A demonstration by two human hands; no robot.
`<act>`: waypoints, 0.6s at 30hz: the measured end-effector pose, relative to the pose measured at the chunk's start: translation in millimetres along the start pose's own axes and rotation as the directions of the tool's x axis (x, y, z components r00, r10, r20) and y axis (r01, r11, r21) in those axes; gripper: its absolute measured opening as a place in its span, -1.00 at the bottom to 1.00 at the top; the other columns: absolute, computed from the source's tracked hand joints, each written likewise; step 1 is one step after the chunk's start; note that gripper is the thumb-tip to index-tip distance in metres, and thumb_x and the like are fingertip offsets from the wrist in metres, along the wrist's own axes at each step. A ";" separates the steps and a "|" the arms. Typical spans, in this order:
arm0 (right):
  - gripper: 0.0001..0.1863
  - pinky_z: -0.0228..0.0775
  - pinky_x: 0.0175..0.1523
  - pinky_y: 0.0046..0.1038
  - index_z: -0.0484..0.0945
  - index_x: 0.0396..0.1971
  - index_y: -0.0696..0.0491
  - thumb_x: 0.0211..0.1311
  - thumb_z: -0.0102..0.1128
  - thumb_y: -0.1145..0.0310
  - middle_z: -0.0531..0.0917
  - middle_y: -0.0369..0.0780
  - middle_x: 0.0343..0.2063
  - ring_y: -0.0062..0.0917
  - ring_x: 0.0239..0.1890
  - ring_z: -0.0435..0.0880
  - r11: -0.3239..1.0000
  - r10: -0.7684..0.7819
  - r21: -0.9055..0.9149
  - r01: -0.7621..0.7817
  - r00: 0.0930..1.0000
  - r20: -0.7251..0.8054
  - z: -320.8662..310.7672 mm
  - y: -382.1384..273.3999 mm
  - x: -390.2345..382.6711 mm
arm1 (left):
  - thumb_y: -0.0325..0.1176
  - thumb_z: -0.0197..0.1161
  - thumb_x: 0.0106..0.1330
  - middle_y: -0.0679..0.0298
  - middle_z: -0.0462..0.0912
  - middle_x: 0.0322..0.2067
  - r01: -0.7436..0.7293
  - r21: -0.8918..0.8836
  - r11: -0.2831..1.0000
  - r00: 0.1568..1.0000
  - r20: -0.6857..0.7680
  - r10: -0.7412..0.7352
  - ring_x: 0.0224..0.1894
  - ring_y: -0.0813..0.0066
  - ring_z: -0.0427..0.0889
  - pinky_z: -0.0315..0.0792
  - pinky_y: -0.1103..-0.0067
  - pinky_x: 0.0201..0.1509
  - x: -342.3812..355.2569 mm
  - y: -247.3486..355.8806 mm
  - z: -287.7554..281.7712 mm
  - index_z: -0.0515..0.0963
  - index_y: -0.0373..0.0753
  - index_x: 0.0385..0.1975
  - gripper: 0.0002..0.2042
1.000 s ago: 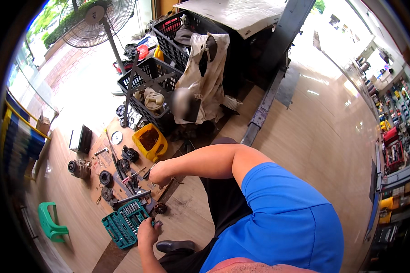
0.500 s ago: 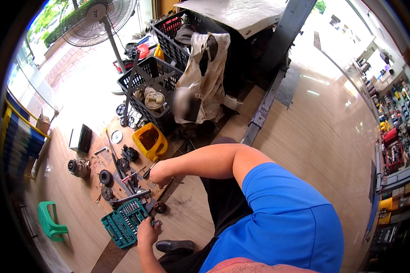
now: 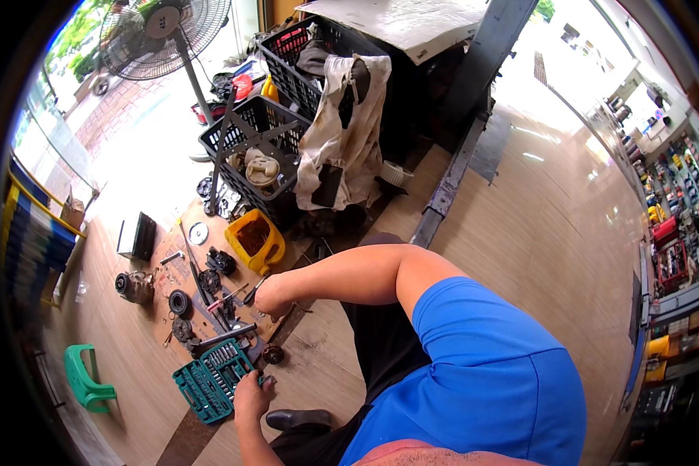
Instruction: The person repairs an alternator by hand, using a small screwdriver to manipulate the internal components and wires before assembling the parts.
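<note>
My left hand (image 3: 252, 398) is closed at the right edge of an open green socket set case (image 3: 203, 392). A small dark thing shows by its fingertips, too small to name. The case lies on the floor, with rows of silver sockets inside. My right hand (image 3: 270, 300) is curled low over the right edge of a brown board (image 3: 180, 256), its fingers mostly hidden. Beside it a slim dark piece (image 3: 250, 294) sticks out, its kind unclear. Near that hand lie a screwdriver with a red handle (image 3: 215, 306) and a long metal bar (image 3: 239, 332).
A cut-open yellow jug (image 3: 276, 252), a black pulley (image 3: 179, 303) and dark parts lie on the board. Left are a compressor-like metal part (image 3: 135, 286), a black box (image 3: 137, 236) and a green stool (image 3: 81, 377). Black crates (image 3: 276, 116), a fan (image 3: 163, 23) and a lift post (image 3: 474, 85) stand beyond.
Both my hands stay where they were. Outside, behind the fan, a person and a wheel have come into view.
</note>
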State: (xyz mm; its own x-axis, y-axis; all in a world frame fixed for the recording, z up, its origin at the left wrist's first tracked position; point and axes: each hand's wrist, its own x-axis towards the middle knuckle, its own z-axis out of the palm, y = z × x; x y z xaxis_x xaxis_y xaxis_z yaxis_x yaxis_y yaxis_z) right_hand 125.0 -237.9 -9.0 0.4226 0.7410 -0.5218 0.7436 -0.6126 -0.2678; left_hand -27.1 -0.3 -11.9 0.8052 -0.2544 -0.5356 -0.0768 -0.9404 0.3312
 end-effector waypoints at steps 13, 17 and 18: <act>-0.59 0.48 0.03 -0.21 0.70 -0.19 0.17 0.19 0.27 0.10 0.70 0.00 -0.18 -0.15 -0.08 0.66 1.000 0.009 0.015 -0.009 1.000 0.001 -2.5 -2.4 -2.2 | -0.21 0.31 0.27 -0.09 0.61 -0.10 -0.016 0.004 1.000 1.000 -0.007 0.016 -0.02 -0.07 0.57 0.45 0.22 0.03 1.1 -3.8 3.2 0.53 -0.35 -0.04 -0.62; -0.59 0.48 0.03 -0.21 0.70 -0.21 0.18 0.18 0.27 0.10 0.70 0.01 -0.20 -0.14 -0.09 0.66 1.000 -0.007 0.010 0.007 1.000 -0.003 -0.1 0.6 -0.4 | -0.21 0.30 0.27 -0.09 0.61 -0.10 -0.022 0.010 1.000 1.000 -0.001 0.022 -0.02 -0.07 0.57 0.45 0.23 0.03 1.2 -2.4 1.7 0.53 -0.35 -0.03 -0.62; -0.58 0.48 0.04 -0.21 0.70 -0.21 0.18 0.18 0.27 0.10 0.70 0.01 -0.20 -0.14 -0.09 0.66 1.000 -0.011 0.013 0.011 1.000 -0.007 0.1 0.9 -0.3 | -0.21 0.30 0.27 -0.08 0.61 -0.10 -0.021 0.011 1.000 1.000 0.002 0.021 -0.02 -0.07 0.57 0.45 0.23 0.03 0.9 -1.8 1.1 0.53 -0.35 -0.03 -0.62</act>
State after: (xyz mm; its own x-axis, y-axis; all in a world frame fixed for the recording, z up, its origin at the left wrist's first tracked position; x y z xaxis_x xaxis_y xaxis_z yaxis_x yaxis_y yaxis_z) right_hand 125.5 -238.7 -9.1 0.4177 0.7497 -0.5132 0.7417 -0.6076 -0.2840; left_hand -26.9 0.9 -13.9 0.8024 -0.2744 -0.5299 -0.0999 -0.9372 0.3341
